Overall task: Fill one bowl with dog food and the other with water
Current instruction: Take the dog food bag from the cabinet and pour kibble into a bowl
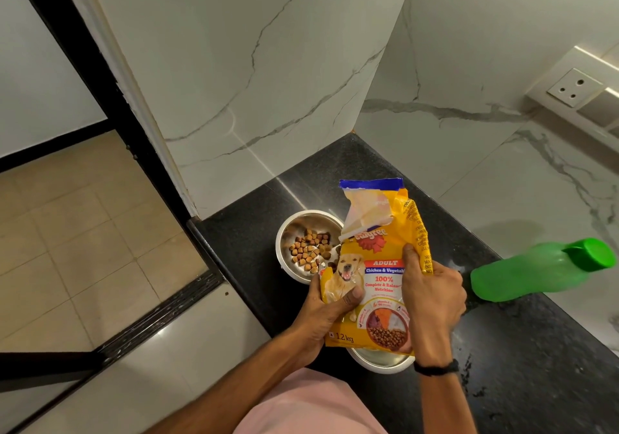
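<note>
Both hands on the dog food bag (378,259), held up over the tabletop (254,242)
So the left hand (326,309) grips its lower left corner, thumb across the front, and the right hand (432,291) clamps the right edge. The kibble bowl (291,232) sits just beside the bag's torn top, the second bowl (378,361) under the bag, and the green bottle (532,272) lies off to the right.

Both hands (326,303) grip yellow bag (375,276); kibble in steel bowl (303,249); green bottle (539,271) beside
</note>
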